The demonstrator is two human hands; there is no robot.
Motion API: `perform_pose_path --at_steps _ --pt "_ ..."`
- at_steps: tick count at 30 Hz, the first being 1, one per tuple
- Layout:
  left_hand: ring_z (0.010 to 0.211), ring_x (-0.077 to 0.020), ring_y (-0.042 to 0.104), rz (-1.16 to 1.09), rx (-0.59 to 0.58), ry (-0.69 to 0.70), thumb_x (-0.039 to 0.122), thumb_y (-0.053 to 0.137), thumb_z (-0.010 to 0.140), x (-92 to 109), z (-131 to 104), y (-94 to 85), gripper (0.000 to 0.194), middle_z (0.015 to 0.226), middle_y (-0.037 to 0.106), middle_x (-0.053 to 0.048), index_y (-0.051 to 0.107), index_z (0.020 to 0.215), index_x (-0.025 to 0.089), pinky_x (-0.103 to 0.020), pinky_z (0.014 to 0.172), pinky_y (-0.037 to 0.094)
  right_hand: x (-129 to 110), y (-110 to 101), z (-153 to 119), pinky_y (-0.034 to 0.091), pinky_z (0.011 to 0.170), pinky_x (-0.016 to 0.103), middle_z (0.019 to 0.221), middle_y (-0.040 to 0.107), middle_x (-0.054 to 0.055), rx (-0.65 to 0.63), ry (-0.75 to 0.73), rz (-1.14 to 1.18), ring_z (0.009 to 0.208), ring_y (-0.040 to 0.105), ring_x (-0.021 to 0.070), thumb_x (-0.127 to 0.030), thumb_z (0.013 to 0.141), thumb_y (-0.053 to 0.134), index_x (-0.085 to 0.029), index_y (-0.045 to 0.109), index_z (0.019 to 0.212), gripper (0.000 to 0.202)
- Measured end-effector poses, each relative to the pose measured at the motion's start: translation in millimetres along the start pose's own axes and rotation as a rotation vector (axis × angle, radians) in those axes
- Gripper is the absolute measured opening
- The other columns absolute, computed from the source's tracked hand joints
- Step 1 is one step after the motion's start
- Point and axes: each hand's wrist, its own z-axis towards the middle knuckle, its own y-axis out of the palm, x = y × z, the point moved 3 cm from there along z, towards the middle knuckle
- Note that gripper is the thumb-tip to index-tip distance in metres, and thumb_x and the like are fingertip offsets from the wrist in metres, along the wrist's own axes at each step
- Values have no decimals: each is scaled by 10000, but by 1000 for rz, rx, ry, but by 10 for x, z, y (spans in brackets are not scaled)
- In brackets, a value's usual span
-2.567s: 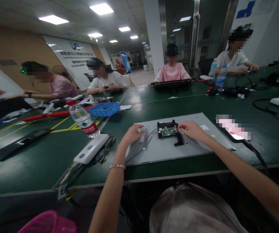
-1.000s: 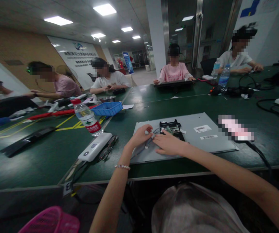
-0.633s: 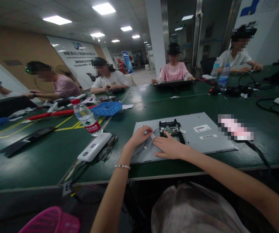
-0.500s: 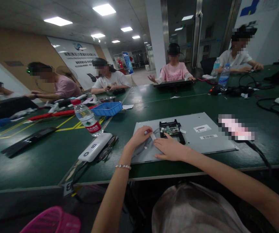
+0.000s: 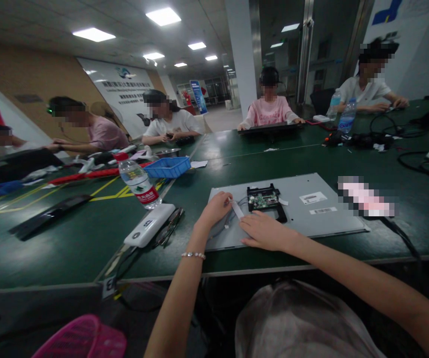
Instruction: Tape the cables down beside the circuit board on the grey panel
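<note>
A flat grey panel (image 5: pixel 311 216) lies on the green table. Near its middle sits a black bracket (image 5: pixel 282 215) around a green circuit board (image 5: pixel 267 200). My left hand (image 5: pixel 219 208), with a beaded bracelet at the wrist, pinches the upper end of a whitish strip (image 5: pixel 237 208). At the strip's lower end, my right hand (image 5: pixel 261 229) rests on the panel with its fingers apart, near the bracket's lower left. Grey cables (image 5: pixel 220 227) run over the panel beside my left hand.
Left of the panel stand a water bottle (image 5: pixel 140 184), a white power bank (image 5: pixel 150 226), glasses (image 5: pixel 169 227) and a blue tray (image 5: pixel 167 168). A blurred pink device (image 5: pixel 366 196) with a cable lies right. Several people sit around the table.
My left hand has drawn slightly up from my right hand, and more of the whitish strip shows between them. The person across has lowered a hand to a dark panel.
</note>
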Motion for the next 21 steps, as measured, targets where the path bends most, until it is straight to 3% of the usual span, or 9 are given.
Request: perform_pose_path --at_steps 7,12,18,21 --pt "787 -185 587 27 36 -37 262 470 873 22 -6 -19 174 902 604 -62 617 924 182 -307 764 459 37 4 25 397 936 384 1005 666 155 13 -9 -18 1021 599 257 -297 935 476 -102 607 999 243" --pt "817 -197 588 8 94 -42 365 355 950 75 8 -62 318 882 629 -68 611 917 178 -311 768 440 73 -34 14 421 902 364 999 667 148 31 10 22 989 612 247 -263 929 486 -107 606 1006 211" --pt "683 -170 567 -59 3 -77 472 428 907 77 -9 -53 349 736 621 -24 608 880 174 -277 652 413 77 -31 12 431 931 366 1071 651 149 29 33 51 1047 597 238 -277 931 475 -111 591 1086 256" --pt "624 -150 540 -84 -28 -70 438 507 859 22 -19 -28 283 677 577 10 595 914 174 -258 599 388 74 -50 7 432 947 360 1119 640 148 46 38 70 1084 584 237 -281 932 471 -112 585 1132 286"
